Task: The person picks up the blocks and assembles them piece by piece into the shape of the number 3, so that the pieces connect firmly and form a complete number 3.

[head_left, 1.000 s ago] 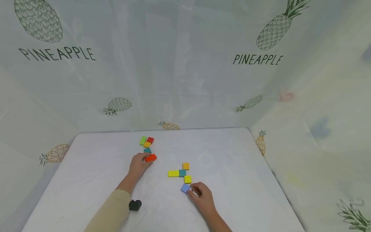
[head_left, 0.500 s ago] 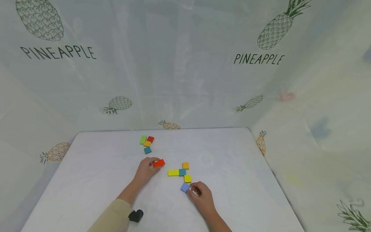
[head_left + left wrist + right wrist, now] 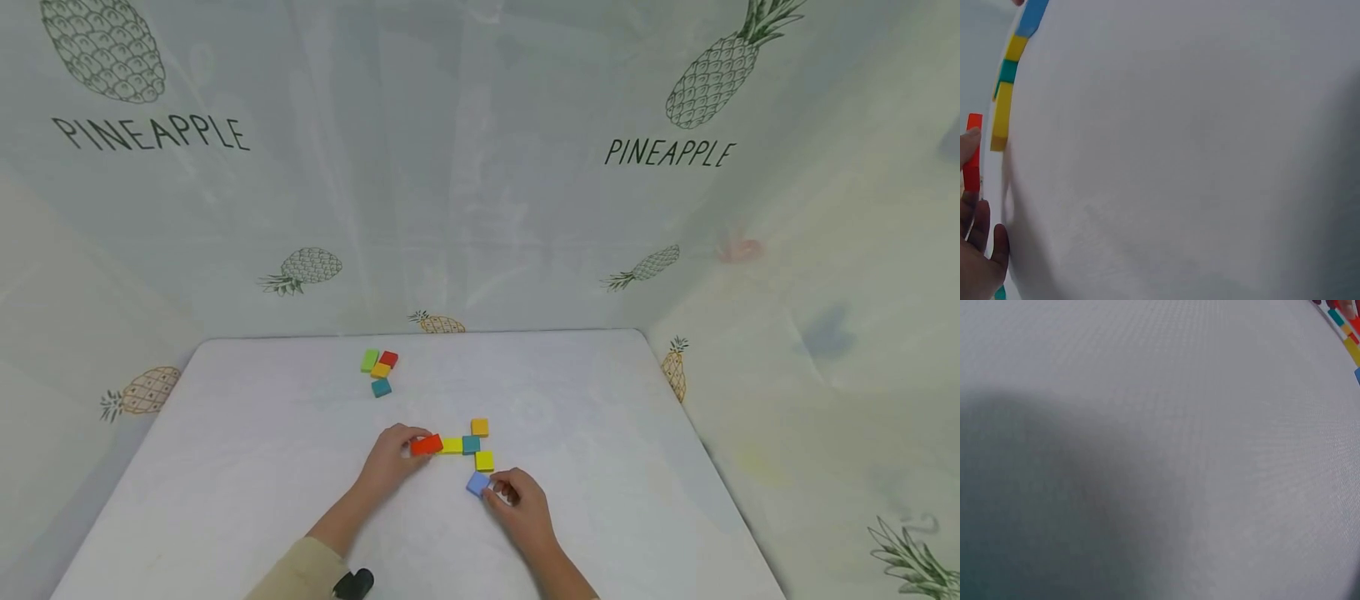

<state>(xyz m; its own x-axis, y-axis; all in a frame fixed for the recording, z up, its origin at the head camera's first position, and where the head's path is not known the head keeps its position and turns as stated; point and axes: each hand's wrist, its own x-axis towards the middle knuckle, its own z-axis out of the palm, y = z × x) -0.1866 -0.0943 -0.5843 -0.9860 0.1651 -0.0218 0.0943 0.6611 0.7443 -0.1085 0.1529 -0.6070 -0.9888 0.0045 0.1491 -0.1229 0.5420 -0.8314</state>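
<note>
One red block [image 3: 426,445] has moved to the left end of four near blocks [image 3: 471,445]; I see left hand [image 3: 397,457] pinching it, right hand [image 3: 523,507] pinching one blue block [image 3: 477,483], four farther blocks [image 3: 381,371] on worktop [image 3: 592,400].

On the pale grey, softly creased backdrop sheet [image 3: 465,183], we read one word twice in the head view. At ten o'clock, "PINEAPPLE" [image 3: 150,133] stands in thin dark capitals beneath a large green-outlined pineapple drawing [image 3: 102,52]. At two o'clock, we find a second, smaller "PINEAPPLE" [image 3: 670,153] in right-slanting dark capitals, below a tilted green-outlined pineapple drawing with a leafy crown [image 3: 712,71]. Both run roughly level, and we read them upright.
</note>
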